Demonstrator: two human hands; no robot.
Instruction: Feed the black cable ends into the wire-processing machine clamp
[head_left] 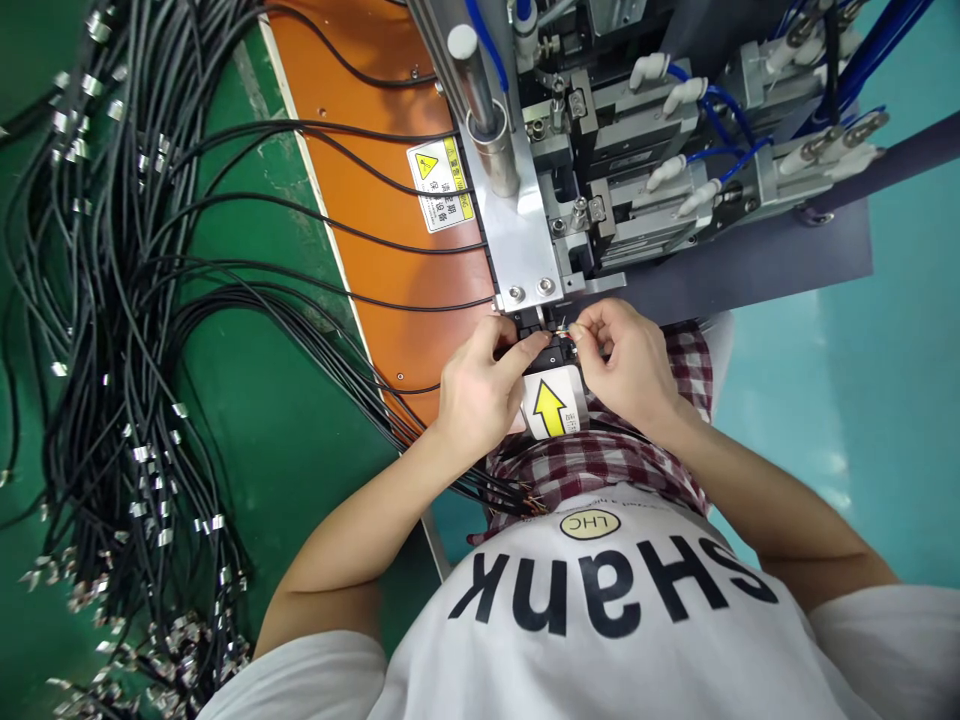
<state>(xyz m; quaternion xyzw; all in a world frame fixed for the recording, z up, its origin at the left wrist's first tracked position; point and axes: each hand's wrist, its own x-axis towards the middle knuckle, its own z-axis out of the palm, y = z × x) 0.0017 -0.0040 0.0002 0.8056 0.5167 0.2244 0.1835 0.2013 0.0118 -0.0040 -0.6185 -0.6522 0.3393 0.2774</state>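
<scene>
Both of my hands meet at the front of a grey metal machine [592,180]. My left hand [480,395] is closed, with its index finger and thumb pressed on a small black fixture [551,350] at the machine's mouth. My right hand [626,360] pinches thin wire ends right at that fixture. A white tag with a yellow arrow [553,405] sits just below the fixture, between my hands. A bundle of black cables [450,470] runs under my left wrist toward my lap.
An orange board [360,200] lies left of the machine, crossed by black cables. A big heap of black cables with metal clips [112,350] covers the green table [277,430] on the left. Blue air hoses [720,110] run over the machine. Teal floor [862,380] lies to the right.
</scene>
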